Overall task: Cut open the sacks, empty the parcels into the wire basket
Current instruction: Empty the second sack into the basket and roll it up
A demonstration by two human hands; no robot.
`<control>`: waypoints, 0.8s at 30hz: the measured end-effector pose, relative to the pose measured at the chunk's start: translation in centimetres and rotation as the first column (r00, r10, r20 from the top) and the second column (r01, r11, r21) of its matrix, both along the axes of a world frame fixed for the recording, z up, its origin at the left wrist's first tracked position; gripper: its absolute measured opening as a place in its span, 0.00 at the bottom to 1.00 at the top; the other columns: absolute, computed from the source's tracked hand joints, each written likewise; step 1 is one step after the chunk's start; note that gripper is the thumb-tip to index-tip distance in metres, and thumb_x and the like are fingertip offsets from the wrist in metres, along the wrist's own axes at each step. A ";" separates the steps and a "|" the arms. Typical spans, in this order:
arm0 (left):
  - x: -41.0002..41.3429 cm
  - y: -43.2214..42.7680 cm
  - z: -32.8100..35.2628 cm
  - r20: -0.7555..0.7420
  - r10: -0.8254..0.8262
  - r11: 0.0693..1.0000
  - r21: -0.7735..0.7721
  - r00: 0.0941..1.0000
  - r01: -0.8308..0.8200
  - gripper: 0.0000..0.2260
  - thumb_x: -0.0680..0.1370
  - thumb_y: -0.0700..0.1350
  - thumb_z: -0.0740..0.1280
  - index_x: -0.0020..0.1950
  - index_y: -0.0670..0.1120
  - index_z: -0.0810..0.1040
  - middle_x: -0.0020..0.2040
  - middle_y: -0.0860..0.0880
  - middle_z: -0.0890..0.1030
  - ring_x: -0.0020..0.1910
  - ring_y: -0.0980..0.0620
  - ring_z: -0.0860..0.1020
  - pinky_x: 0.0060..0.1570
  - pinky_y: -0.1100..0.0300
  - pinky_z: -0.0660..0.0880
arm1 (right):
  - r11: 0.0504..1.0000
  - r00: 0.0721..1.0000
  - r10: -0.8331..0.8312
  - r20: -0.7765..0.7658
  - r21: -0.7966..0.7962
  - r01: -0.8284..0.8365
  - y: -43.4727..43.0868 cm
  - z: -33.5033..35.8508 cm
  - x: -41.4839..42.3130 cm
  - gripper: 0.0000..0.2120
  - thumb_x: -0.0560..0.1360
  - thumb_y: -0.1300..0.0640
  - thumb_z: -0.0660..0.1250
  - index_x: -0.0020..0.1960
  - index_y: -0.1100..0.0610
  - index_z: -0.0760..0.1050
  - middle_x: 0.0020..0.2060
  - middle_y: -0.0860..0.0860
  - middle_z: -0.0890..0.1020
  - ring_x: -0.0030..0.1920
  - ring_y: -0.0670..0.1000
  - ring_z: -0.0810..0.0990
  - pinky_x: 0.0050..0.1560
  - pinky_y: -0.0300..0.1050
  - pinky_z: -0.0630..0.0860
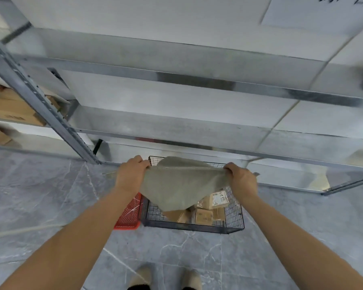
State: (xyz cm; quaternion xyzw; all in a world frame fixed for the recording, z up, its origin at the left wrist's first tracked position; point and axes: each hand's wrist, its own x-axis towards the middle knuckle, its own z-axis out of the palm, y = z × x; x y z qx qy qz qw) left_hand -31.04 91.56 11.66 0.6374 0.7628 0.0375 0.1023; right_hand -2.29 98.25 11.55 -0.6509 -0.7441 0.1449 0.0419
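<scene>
Grey-green sack (182, 183) hangs over the wire basket (194, 223), left hand (132, 174) and right hand (242, 181) each clamped on a top corner, brown parcels (205, 212) piled inside underneath.

Between your two grips, the sack (180, 183) hides the far half of the wire basket (233, 218) and most of the parcels (205, 212) below it. Your left forearm covers part of the red crate (129, 216). At upper right, the wall sheet (314, 11) is blurred; its writing is unreadable and cropped.
</scene>
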 end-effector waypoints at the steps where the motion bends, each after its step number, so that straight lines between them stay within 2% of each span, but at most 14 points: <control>1: 0.6 -0.1 0.6 -0.026 0.034 0.999 -0.003 0.999 -0.034 0.12 0.78 0.37 0.59 0.58 0.45 0.76 0.54 0.46 0.75 0.50 0.47 0.75 0.48 0.55 0.72 | 1.000 1.000 0.010 -0.012 -0.001 -0.010 0.3 1.4 0.3 0.16 0.77 0.66 0.55 0.58 0.52 0.74 0.46 0.58 0.82 0.44 0.59 0.81 0.39 0.46 0.75; 4: 3.2 1.2 3.2 -0.051 0.153 0.988 0.011 0.987 -0.153 0.12 0.78 0.36 0.58 0.57 0.46 0.75 0.52 0.46 0.75 0.51 0.47 0.75 0.46 0.56 0.70 | 0.999 0.999 0.010 -0.044 0.037 -0.008 2.1 5.0 1.4 0.15 0.77 0.63 0.55 0.57 0.52 0.75 0.46 0.58 0.82 0.45 0.59 0.80 0.38 0.44 0.70; 7: 4.8 3.2 5.6 -0.059 0.185 0.982 0.033 0.981 -0.183 0.13 0.77 0.35 0.59 0.56 0.47 0.76 0.54 0.46 0.76 0.53 0.47 0.75 0.47 0.57 0.70 | 0.998 0.996 -0.013 -0.084 0.065 0.018 4.0 8.2 2.2 0.14 0.77 0.62 0.55 0.54 0.52 0.77 0.46 0.59 0.82 0.45 0.60 0.79 0.39 0.44 0.70; 9: 4.8 4.1 6.6 -0.031 0.152 0.988 0.017 0.988 -0.152 0.13 0.77 0.35 0.58 0.56 0.47 0.76 0.54 0.46 0.76 0.53 0.46 0.75 0.49 0.56 0.70 | 0.998 0.996 -0.025 -0.085 0.047 0.029 4.6 9.4 2.8 0.14 0.77 0.62 0.55 0.53 0.53 0.77 0.47 0.59 0.82 0.46 0.60 0.79 0.40 0.44 0.70; 12: 4.2 4.7 7.8 -0.023 0.027 0.999 -0.026 0.999 -0.028 0.12 0.78 0.37 0.56 0.56 0.46 0.77 0.54 0.45 0.75 0.49 0.46 0.75 0.44 0.57 0.69 | 0.999 0.997 -0.027 -0.071 0.022 0.028 5.0 10.4 3.5 0.15 0.77 0.63 0.54 0.53 0.52 0.78 0.48 0.57 0.82 0.47 0.59 0.79 0.41 0.45 0.72; 14: 3.9 4.8 8.5 -0.019 -0.023 0.999 -0.044 1.000 0.022 0.12 0.79 0.39 0.55 0.56 0.46 0.76 0.54 0.45 0.74 0.51 0.45 0.75 0.44 0.58 0.68 | 1.000 0.997 -0.015 -0.069 0.021 0.017 5.0 10.8 3.9 0.15 0.77 0.63 0.54 0.52 0.53 0.78 0.48 0.57 0.82 0.47 0.59 0.79 0.40 0.44 0.71; 19: 3.4 6.0 10.5 -0.004 -0.070 0.998 0.006 0.998 0.070 0.11 0.80 0.40 0.55 0.57 0.45 0.75 0.55 0.44 0.73 0.52 0.45 0.74 0.45 0.57 0.68 | 0.997 0.996 -0.038 -0.081 0.059 0.043 4.3 12.4 4.3 0.14 0.78 0.61 0.55 0.52 0.54 0.79 0.46 0.57 0.82 0.46 0.59 0.78 0.39 0.43 0.67; 24: 2.9 6.4 13.6 0.082 -0.117 0.991 0.079 0.990 0.111 0.12 0.80 0.41 0.56 0.56 0.45 0.78 0.54 0.43 0.75 0.54 0.44 0.74 0.46 0.58 0.67 | 0.993 0.994 -0.090 -0.062 0.077 0.095 3.2 14.2 3.7 0.14 0.79 0.59 0.55 0.55 0.55 0.78 0.51 0.59 0.82 0.50 0.62 0.78 0.45 0.47 0.71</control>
